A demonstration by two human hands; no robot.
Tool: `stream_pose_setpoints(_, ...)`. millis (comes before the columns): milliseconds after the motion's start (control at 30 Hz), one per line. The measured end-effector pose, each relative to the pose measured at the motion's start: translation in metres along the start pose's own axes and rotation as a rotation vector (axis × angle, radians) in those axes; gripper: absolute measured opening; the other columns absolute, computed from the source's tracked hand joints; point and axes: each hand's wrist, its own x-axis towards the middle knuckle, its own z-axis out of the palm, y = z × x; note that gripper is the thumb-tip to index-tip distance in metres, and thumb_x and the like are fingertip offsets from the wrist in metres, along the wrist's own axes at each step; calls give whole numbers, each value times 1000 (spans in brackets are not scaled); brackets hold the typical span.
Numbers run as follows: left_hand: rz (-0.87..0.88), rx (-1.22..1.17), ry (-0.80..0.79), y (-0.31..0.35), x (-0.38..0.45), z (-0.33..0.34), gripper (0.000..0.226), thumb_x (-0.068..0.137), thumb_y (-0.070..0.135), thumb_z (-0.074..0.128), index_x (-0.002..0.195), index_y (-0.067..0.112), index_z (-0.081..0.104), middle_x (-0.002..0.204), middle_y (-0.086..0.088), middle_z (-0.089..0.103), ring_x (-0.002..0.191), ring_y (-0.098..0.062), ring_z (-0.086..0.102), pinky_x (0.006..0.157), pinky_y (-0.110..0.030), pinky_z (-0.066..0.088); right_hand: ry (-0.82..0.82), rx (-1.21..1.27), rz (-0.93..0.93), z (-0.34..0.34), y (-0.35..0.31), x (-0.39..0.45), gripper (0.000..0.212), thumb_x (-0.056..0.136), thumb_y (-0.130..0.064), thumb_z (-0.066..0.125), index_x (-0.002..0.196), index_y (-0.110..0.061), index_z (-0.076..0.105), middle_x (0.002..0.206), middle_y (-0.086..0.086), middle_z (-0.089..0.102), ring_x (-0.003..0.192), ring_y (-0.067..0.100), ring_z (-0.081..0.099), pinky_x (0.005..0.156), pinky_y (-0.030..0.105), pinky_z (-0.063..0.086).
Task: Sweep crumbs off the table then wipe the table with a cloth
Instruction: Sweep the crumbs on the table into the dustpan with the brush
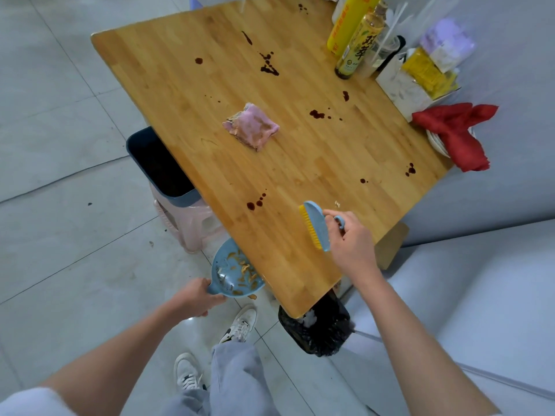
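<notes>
Right hand [350, 238] gripped the handle of a small blue brush [317, 225] with yellow bristles, held over the near part of the wooden table [186, 94], bristles facing the table's left edge. Left hand [196, 297] held the handle of a blue dustpan [232, 270], its mouth tucked just under that edge; orange-brown crumbs [244, 270] lay inside the pan. One pale crumb [337, 203] sat on the table just beyond the brush. A folded pink cloth [251, 127], stained brown, lay near the table's middle, well apart from both hands. Dark sauce spots [269, 65] were scattered across the wood. Bottles [359, 43] stood at the far corner; a red rag [456, 132] draped over plates at the right edge. A dark bin [159, 166] stood on a pink stool beside the table.
</notes>
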Motion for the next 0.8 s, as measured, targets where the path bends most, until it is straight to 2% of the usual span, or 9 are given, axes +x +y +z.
stream_pose_setpoints(100, 5, 21, 2, -2, 3, -2, 20, 87, 34, 71, 92, 16, 66, 69, -1, 63, 54, -12, 61, 52, -25, 51, 111, -82, 45, -34, 33, 39, 30, 105, -26, 45, 123, -17, 67, 104, -2, 58, 71, 6, 52, 59, 18, 35)
stream_pose_setpoints(200, 11, 64, 9, -2, 5, -3, 17, 87, 34, 71, 85, 20, 62, 69, 0, 64, 52, -10, 62, 51, -24, 50, 119, -139, 121, -42, 63, 72, 33, 105, -25, 44, 126, -15, 67, 113, 5, 60, 77, 15, 53, 63, 26, 37)
stream_pose_setpoints(333, 18, 100, 16, 1, 5, -5, 16, 88, 34, 71, 86, 21, 61, 69, 2, 64, 51, -9, 62, 51, -23, 50, 19, -158, 112, -29, 56, 80, 33, 106, -26, 43, 129, -15, 64, 113, 0, 58, 66, 8, 47, 56, 20, 35)
stream_pose_setpoints(433, 26, 105, 18, 3, 2, -5, 16, 88, 33, 70, 83, 23, 60, 67, 2, 64, 50, -8, 61, 50, -22, 49, -75, -99, 52, -5, 31, 59, 30, 105, -25, 46, 126, -14, 66, 108, 0, 59, 60, 10, 45, 53, 19, 32)
stream_pose_setpoints(567, 37, 98, 24, 6, -4, -5, 15, 90, 32, 70, 83, 23, 59, 69, 2, 64, 51, -9, 61, 50, -21, 48, -230, 9, -66, 34, -5, 3, 29, 103, -22, 51, 128, -15, 64, 97, -3, 57, 60, 8, 44, 51, 18, 40)
stream_pose_setpoints(667, 34, 87, 24, 6, -8, -5, 14, 89, 31, 70, 87, 20, 62, 69, 1, 62, 50, -8, 61, 49, -21, 48, -315, 68, -91, 55, -29, -34, 31, 103, -25, 51, 131, -16, 62, 99, -5, 58, 62, 5, 45, 52, 17, 40)
stream_pose_setpoints(800, 45, 77, 27, 7, -10, -5, 18, 88, 34, 70, 79, 22, 59, 62, 3, 59, 48, -9, 59, 48, -21, 47, -357, 108, -114, 63, -44, -59, 29, 104, -29, 50, 127, -20, 65, 102, -6, 58, 65, -8, 46, 59, 9, 38)
